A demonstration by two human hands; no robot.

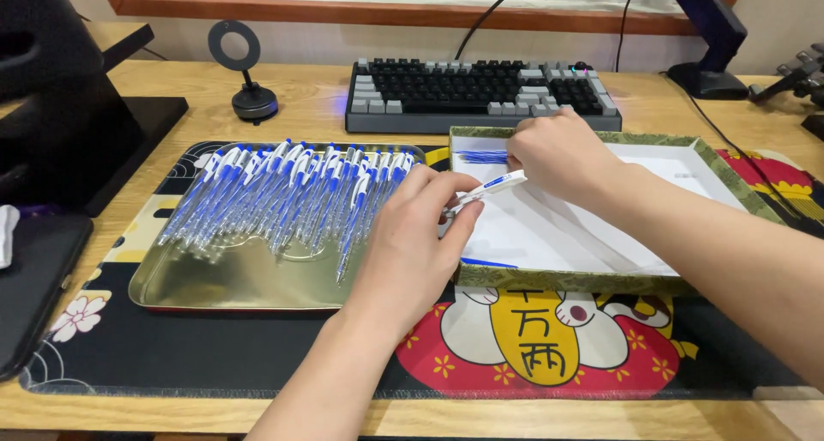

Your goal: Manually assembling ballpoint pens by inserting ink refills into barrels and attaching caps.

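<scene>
My left hand holds a white and blue pen barrel by its lower end, tip pointing right over the box. My right hand reaches into the shallow white-lined box and pinches at a bundle of thin blue refills in its far left corner. One loose blue refill lies near the box's front wall. To the left, a gold metal tray carries several assembled blue and white pens in a row.
A dark keyboard sits behind the box. A round stand is at the back left, a black monitor base at far left, another monitor foot at back right. A patterned desk mat covers the wooden desk.
</scene>
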